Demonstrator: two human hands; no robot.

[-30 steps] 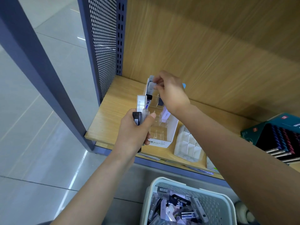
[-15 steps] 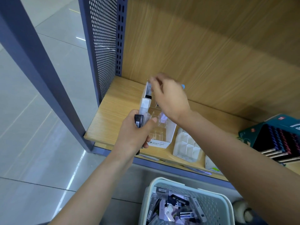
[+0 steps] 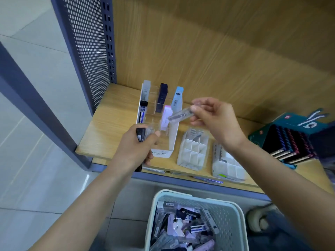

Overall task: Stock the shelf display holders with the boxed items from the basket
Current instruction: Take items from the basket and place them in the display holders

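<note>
- The right hand [image 3: 215,120] pinched a clear slim box [image 3: 181,115] by one end between thumb and fingers [image 3: 199,102]. It held the box level above the display holder [image 3: 172,140], over its right wall. We judged that this end-grip left the free end ready to tip down into a compartment.
- The left hand [image 3: 135,147] had its fingers curled round a small bunch of boxes, a black box [image 3: 140,134] showing on top, at the holder's near-left corner. We took this for a reserve kept close, so that the right hand could draw from it.
- The holder stood on the shelf [image 3: 112,131], and in its clear stepped compartments a dark box [image 3: 163,96], a light-blue box [image 3: 177,96] and a pink box [image 3: 165,116] stood upright. We supposed this was so that their faces showed from the front.
- The basket [image 3: 233,214] sat below the shelf's front edge, well filled with more boxed items and within easy reach.
- We could not count the boxes in the left hand, which also hid the holder's near compartments.
- The clear box was blurred and its print unreadable.
- Two white trays [image 3: 193,151] lay just right of the holder, the farther one smeared. The basket's lower part was cut off by the frame.
</note>
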